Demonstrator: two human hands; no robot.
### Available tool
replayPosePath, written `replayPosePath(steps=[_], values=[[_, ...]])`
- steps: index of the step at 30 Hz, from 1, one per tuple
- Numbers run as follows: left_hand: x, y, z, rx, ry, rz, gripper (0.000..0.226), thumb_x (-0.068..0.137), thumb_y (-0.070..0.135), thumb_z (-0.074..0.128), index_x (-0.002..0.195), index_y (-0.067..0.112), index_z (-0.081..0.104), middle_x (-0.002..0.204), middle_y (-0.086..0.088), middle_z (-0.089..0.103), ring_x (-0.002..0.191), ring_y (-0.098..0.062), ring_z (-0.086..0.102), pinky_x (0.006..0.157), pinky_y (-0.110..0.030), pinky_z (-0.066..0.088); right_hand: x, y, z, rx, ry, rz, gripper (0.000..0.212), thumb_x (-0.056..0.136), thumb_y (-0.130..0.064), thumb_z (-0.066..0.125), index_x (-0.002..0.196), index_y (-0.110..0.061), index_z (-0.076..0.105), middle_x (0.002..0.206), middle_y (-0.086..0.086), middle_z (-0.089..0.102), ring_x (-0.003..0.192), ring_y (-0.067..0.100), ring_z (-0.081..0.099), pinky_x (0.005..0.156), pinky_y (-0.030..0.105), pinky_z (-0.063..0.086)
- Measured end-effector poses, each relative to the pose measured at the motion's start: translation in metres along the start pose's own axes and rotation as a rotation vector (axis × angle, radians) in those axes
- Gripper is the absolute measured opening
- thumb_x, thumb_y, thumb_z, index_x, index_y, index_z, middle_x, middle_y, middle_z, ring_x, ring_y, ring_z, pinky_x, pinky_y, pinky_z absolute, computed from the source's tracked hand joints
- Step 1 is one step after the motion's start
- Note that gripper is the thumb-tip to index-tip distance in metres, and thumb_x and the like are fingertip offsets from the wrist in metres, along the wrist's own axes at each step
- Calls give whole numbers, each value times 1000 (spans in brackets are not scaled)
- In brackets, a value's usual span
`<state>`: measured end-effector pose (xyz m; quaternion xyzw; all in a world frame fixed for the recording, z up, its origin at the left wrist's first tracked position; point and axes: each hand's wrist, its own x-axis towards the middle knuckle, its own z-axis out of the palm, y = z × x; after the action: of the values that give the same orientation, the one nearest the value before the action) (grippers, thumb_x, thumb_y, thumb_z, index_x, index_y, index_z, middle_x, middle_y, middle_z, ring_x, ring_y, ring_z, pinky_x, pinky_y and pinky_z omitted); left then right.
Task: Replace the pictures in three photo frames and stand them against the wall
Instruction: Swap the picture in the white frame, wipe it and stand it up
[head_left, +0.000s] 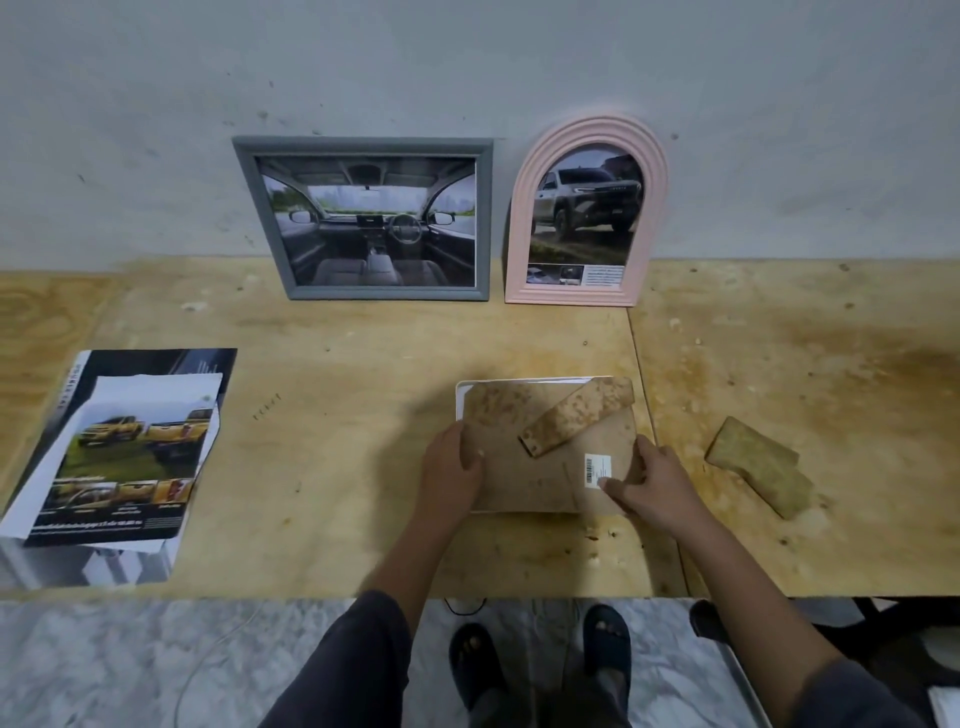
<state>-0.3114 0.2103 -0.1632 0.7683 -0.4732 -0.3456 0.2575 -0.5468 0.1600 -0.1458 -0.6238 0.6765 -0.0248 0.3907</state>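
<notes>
Tabletop (363, 364): face-down frame (540, 483), long axis left-right.

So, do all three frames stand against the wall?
No, only the grey frame and pink frame stand there; the third frame lies flat.

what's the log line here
white frame face down | left hand grips backing board | right hand holds board | grey frame, pink frame against wall
</notes>
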Motion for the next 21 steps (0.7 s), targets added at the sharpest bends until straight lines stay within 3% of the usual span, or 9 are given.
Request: replayPosePath(steps=[3, 6, 8, 11, 15, 18, 21], values=[[0, -2, 2, -12, -2, -12, 53, 94, 20, 50, 143, 8, 32, 145, -10, 41, 132, -23, 40, 105, -28, 33, 0, 2, 2, 3, -38, 2, 91, 78, -45, 68, 147, -15, 17, 129, 13, 30, 121, 28, 36, 94, 32, 39], [-1, -3, 3, -14, 4, -11, 54, 94, 20, 50, 144, 8, 30, 147, -10, 39, 133, -23, 39, 107, -29, 33, 1, 5, 1, -1, -74, 16, 90, 83, -46, 62, 149, -17, 9, 129, 12, 26, 124, 27, 34, 99, 31, 36], [-3, -4, 4, -9, 5, -3, 55, 94, 19, 49, 144, 8, 30, 148, -10, 38, 134, -23, 39, 107, -29, 33, 4, 7, 2, 4, -54, 21, 80, 88, -40, 58, 149, -16, 12, 127, 13, 30, 122, 29, 37, 99, 31, 36], [-4, -5, 5, -8, 5, 8, 55, 94, 18, 50, 144, 8, 29, 149, -10, 37, 135, -24, 38, 107, -29, 33, 5, 6, 3, 80, 39, -36, 64, 92, -24, 54, 147, -19, 22, 112, 9, 36, 101, 23, 43, 86, 25, 36], [-5, -6, 6, -34, 27, 3, 55, 94, 17, 50, 144, 8, 29, 149, -11, 36, 135, -24, 37, 108, -29, 33, 9, 10, 3, 203, 99, -60, 59, 92, -11, 54, 145, -17, 29, 114, 15, 49, 99, 29, 52, 73, 26, 41], [-6, -7, 7, -50, 28, 3, 55, 94, 17, 51, 144, 8, 29, 148, -11, 37, 135, -24, 38, 107, -28, 33, 10, 17, 4, 332, 103, -28, 56, 90, -3, 54, 142, -16, 37, 90, 8, 51, 75, 19, 51, 53, 12, 42], [-7, -7, 7, -58, 28, 7, 57, 92, 15, 53, 143, 7, 29, 148, -11, 37, 135, -24, 38, 107, -27, 33, 17, 19, 3, 313, 104, -13, 55, 89, -1, 55, 140, -16, 40, 88, 7, 49, 70, 14, 46, 47, 4, 37]])
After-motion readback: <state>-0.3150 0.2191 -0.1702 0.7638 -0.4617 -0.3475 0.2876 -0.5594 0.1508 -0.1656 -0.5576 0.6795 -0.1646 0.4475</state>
